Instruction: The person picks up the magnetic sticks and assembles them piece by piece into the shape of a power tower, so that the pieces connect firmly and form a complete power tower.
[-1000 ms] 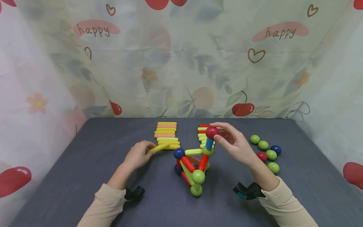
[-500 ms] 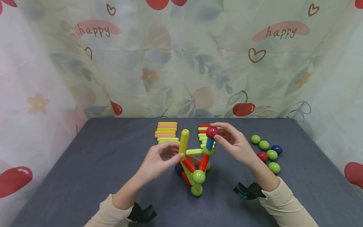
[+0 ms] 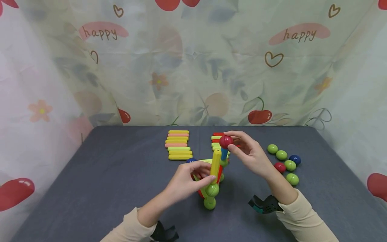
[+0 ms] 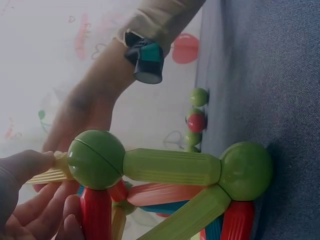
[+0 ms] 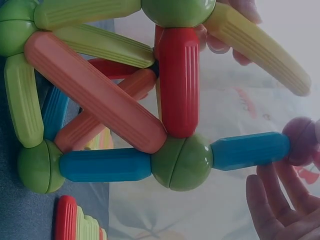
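The left grip (image 3: 187, 176) pinches a yellow rod (image 3: 216, 164) between thumb and fingers. The rod stands nearly upright, its lower end meeting the near upper green ball (image 3: 212, 190) of the ball-and-rod structure (image 5: 95, 90). The structure stands on the table (image 3: 121, 174), near the middle. A light green rod (image 4: 172, 166) joins the near upper green ball to the lower green ball (image 4: 246, 171), which rests on the table.

The right grip (image 3: 249, 151) pinches a red ball (image 3: 225, 142) by its sides. The red ball sits on the top end of a blue rod (image 5: 250, 151); the bottom end of the blue rod meets the right upper green ball (image 5: 181, 162). A red rod (image 5: 178, 82) links the two upper green balls.

Surrounding parts: behind the structure, a left row of rods (image 3: 176, 145) in yellow, pink and light green, and a right row of rods (image 3: 216, 141) in red and light green, partly hidden by the right grip. To the right of the structure lie four loose green balls (image 3: 281, 155), one loose blue ball (image 3: 294, 159) and one loose red ball (image 3: 280, 166). A printed curtain (image 3: 193, 74) hangs behind the table
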A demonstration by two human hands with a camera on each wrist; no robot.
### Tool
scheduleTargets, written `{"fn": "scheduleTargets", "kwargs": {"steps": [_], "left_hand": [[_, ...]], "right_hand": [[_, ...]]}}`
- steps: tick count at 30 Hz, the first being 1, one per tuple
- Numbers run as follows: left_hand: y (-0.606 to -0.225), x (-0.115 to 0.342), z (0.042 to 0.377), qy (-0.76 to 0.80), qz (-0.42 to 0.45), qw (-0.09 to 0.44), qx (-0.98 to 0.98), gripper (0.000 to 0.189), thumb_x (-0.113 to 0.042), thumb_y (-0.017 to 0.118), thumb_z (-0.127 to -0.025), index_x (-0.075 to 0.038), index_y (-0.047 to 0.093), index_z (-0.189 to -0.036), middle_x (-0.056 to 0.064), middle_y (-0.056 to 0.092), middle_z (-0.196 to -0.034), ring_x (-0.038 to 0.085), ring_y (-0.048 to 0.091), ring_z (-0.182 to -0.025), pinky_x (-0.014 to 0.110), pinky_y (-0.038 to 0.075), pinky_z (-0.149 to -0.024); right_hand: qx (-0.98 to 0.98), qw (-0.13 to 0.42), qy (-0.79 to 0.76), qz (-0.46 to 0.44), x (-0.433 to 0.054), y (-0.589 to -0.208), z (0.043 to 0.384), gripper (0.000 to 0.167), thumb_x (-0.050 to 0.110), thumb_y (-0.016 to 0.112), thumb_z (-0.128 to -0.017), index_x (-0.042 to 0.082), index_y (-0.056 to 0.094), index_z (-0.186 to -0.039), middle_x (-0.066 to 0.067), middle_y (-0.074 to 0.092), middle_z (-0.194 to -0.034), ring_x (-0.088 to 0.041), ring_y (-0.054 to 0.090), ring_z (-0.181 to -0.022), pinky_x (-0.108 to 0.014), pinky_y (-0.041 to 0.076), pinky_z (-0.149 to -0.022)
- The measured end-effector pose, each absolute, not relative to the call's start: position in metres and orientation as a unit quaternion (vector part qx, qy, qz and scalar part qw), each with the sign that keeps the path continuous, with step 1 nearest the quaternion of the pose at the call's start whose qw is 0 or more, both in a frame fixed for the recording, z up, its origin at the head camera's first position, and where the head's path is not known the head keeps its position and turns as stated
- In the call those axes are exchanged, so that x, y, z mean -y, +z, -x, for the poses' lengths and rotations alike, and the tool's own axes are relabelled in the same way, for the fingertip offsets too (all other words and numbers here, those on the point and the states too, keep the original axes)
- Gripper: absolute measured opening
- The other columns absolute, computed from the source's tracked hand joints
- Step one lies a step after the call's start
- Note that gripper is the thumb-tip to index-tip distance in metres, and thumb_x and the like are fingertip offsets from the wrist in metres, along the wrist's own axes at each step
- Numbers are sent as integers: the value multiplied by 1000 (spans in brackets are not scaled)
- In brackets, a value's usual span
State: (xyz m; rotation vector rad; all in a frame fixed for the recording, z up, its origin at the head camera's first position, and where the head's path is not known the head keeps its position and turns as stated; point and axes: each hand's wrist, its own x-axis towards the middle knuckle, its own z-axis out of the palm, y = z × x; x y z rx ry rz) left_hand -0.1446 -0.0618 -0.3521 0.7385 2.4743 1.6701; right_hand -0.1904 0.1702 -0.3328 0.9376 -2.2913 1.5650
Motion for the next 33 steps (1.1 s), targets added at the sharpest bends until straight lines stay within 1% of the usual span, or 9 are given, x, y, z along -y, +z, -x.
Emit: {"fn": "scheduleTargets", "kwargs": {"steps": [7, 13, 17, 20, 27, 30, 33], "left_hand": [[-351, 56, 146, 527, -248, 20, -813, 26, -19, 74, -86, -3, 72, -106, 8, 73, -91, 8, 64, -75, 25, 53, -67], [-349, 54, 146, 514, -237, 22, -824, 25, -18, 74, -86, -2, 73, -104, 8, 73, -88, 7, 62, -69, 20, 51, -62], [-349, 53, 147, 506, -238, 25, -828, 25, -18, 74, -86, -2, 73, -104, 8, 73, -87, 5, 59, -64, 20, 50, -59], [-349, 53, 148, 506, -237, 30, -829, 25, -19, 74, -86, -2, 73, -105, 7, 73, -86, 5, 57, -63, 21, 50, -58], [-351, 53, 147, 514, -232, 33, -825, 25, -20, 74, -87, -2, 73, -105, 8, 73, -87, 5, 57, -63, 21, 50, -56], [-352, 54, 147, 515, -234, 28, -824, 26, -21, 73, -87, -3, 73, -107, 8, 73, -87, 5, 58, -64, 21, 50, -57], [-352, 56, 147, 526, -235, 30, -817, 29, -21, 73, -88, -3, 71, -111, 7, 73, -87, 6, 59, -67, 22, 52, -61]], "right_hand": [[776, 105, 532, -322, -169, -333, 190, 36, 0, 59, -94, 1, 53, -130, 13, 60, -110, -6, 61, -97, -24, 53, -75], [771, 110, 536, -325, -169, -333, 190, 36, -1, 58, -93, 1, 53, -129, 8, 61, -110, -5, 61, -97, -21, 53, -77], [768, 107, 539, -329, -170, -334, 190, 37, -2, 59, -93, 1, 52, -130, 10, 61, -110, -6, 61, -97, -21, 52, -76], [767, 104, 537, -335, -170, -335, 190, 40, -2, 60, -92, 2, 52, -130, 8, 61, -110, -7, 60, -96, -21, 53, -75], [767, 100, 527, -352, -169, -336, 191, 55, -8, 68, -83, 0, 47, -133, -2, 61, -111, -8, 62, -98, -23, 54, -84], [769, 98, 524, -353, -168, -336, 190, 58, -9, 70, -82, 1, 47, -134, -6, 62, -110, -7, 63, -97, -24, 54, -83], [771, 100, 521, -354, -168, -336, 190, 59, -8, 70, -82, 4, 47, -135, -10, 61, -110, -7, 63, -97, -24, 54, -83]]}}
